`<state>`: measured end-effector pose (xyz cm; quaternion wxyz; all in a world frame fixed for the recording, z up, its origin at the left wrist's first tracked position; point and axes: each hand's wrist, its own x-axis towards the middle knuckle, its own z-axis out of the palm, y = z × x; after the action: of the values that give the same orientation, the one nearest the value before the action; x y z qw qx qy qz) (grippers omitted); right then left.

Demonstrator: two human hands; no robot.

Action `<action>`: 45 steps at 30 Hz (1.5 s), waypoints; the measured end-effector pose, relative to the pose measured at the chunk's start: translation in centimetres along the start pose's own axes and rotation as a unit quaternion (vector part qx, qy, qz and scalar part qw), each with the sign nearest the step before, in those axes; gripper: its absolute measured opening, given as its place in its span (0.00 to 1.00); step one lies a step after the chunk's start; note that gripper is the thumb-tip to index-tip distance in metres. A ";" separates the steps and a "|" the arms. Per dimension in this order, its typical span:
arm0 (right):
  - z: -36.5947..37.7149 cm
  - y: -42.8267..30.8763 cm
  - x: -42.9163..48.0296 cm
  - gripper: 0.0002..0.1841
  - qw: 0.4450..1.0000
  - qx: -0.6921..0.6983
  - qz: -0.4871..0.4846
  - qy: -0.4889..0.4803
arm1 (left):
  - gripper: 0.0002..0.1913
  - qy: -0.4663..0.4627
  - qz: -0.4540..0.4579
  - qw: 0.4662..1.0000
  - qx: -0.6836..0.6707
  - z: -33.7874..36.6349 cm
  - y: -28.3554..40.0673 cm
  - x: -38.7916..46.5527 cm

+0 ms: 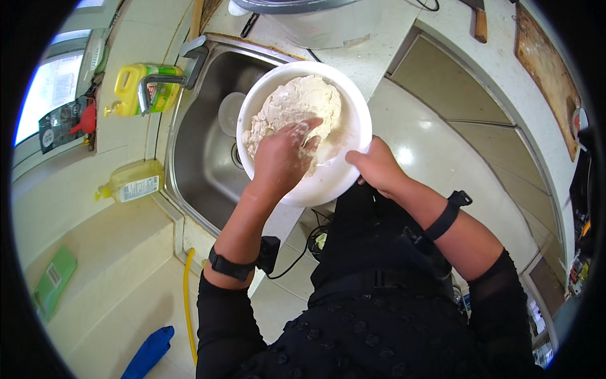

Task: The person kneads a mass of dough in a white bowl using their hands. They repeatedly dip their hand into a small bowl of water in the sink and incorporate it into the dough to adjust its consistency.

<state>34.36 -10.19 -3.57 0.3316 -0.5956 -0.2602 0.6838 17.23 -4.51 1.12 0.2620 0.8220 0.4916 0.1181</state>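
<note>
A white plastic bowl (pixel 346 85) is held over the right edge of the sink, tilted so its inside faces me. Inside lies a large, rough lump of pale dough (pixel 303 99), with crumbly bits along its left side. My left hand (pixel 286 151) reaches into the bowl against the lower part of the dough. Its fingers are bent and apart, with sticky dough on them; the palm side is hidden. My right hand (pixel 376 163) grips the bowl's lower right rim, thumb on the inside and fingers beneath.
Below the bowl is a steel sink (pixel 203 166) holding a small white bowl (pixel 231 113). A faucet (pixel 161 81), a yellow jug (pixel 128 90) and a soap bottle (pixel 137 181) stand left. A large tub (pixel 326 26) sits behind. On the right counter are a knife (pixel 480 26) and cutting board (pixel 544 76).
</note>
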 end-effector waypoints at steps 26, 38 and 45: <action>-0.5 0.3 0.4 0.15 1.000 -0.003 0.002 -0.023 | 0.06 -0.052 -0.030 0.952 0.300 3.5 1.7 3.9; -0.4 1.1 0.4 0.18 1.000 -0.008 0.020 0.008 | 0.10 0.031 -0.289 0.803 -0.521 -4.6 -5.5 -1.5; -0.4 0.2 -0.1 0.19 0.999 -0.022 0.046 0.008 | 0.13 0.100 -0.308 0.859 -0.396 -6.9 -22.0 -2.3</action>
<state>34.74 -10.41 -3.72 0.2887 -0.6193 -0.2454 0.6877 -3.46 3.99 -4.97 0.5379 0.4397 0.6547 0.2978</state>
